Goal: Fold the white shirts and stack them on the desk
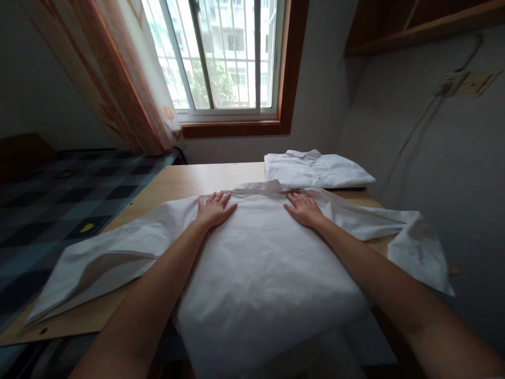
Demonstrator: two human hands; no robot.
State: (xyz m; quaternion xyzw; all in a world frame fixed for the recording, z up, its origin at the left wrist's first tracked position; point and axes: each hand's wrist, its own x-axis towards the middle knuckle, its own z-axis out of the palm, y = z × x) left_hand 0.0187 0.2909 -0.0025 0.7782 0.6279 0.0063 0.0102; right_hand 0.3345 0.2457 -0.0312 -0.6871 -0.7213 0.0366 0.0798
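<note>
A white shirt lies spread, back side up, on a light wooden table, its sleeves stretched out to the left and right and its hem hanging over the near edge. My left hand rests flat on the shirt near the left shoulder, fingers stretched out. My right hand lies flat near the right shoulder, fingers also extended. Both hands press on the cloth just below the collar and hold nothing.
A second white shirt, folded, sits at the table's far right by the wall. A bed with a dark checked cover stands to the left. A window and a curtain are behind the table. A cable runs down the right wall.
</note>
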